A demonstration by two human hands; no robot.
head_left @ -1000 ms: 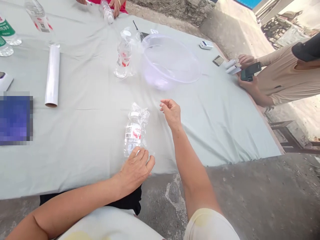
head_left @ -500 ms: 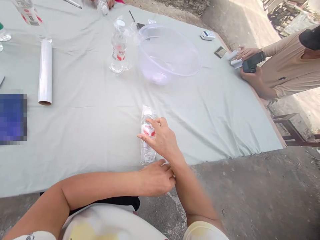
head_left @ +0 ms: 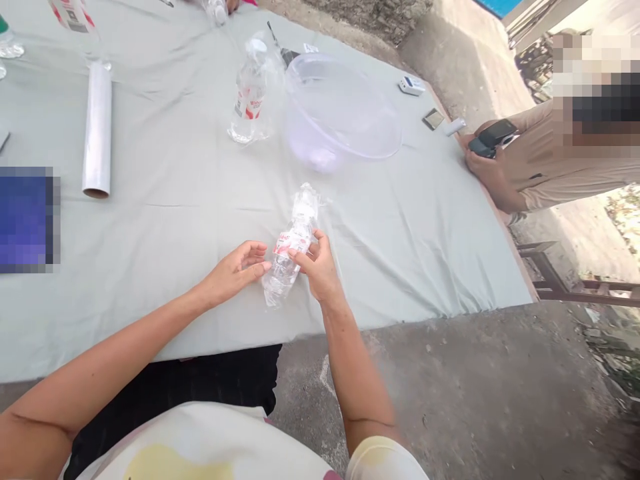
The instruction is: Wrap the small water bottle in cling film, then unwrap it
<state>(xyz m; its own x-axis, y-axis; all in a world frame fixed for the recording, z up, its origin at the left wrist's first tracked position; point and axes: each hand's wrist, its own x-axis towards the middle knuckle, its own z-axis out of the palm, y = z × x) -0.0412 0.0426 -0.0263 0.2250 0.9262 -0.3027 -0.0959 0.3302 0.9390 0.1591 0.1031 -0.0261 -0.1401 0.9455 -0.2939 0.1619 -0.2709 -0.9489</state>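
A water bottle (head_left: 290,250) with a red-and-white label, wrapped in loose transparent film, lies tilted over the pale grey-green tablecloth (head_left: 165,267), its cap end toward the upper right. My right hand (head_left: 317,265) is curled around its side, with the fingers on the label. My left hand (head_left: 233,271) is on the bottle's left, its fingers loosely curved and their tips at or almost at the bottle. The bottle's middle is partly hidden by my right fingers.
Farther up stand a filmed upright bottle (head_left: 249,93) and a transparent plastic basin (head_left: 343,110). A film roll (head_left: 97,130) lies at left. At right, a person's hands (head_left: 483,160) hold a dark phone (head_left: 493,139) at the table edge. Concrete ground lies beyond the cloth.
The bottle has swung from lying lengthwise to tilted, cap toward the upper right. My left hand has moved from beneath my right wrist to the bottle's left. The person at right has shifted the phone.
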